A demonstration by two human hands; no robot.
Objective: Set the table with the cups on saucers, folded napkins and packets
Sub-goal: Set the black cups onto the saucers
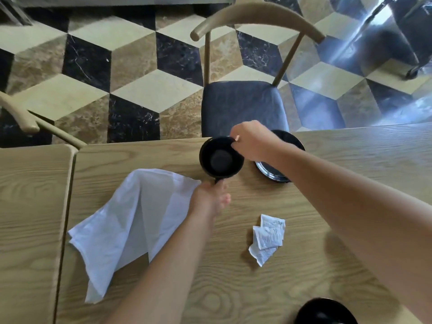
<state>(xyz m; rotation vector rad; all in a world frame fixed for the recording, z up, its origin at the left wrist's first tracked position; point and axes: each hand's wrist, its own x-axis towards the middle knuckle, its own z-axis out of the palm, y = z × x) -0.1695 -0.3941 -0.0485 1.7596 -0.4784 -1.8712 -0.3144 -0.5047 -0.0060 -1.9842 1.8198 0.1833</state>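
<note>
While both hands (251,141) (209,198) pinch the glossy black ceramic cup (221,157), rim and handle, beside its black round saucer (289,139) near the surface's far edge, a slipped grip could tip it floorward.

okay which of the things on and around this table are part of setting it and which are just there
Part of the job:
black cup, held by both hands
black saucer beside it
white napkin, unfolded
packets
second black dish, near edge

Just there:
chair
second chair's armrest
</note>
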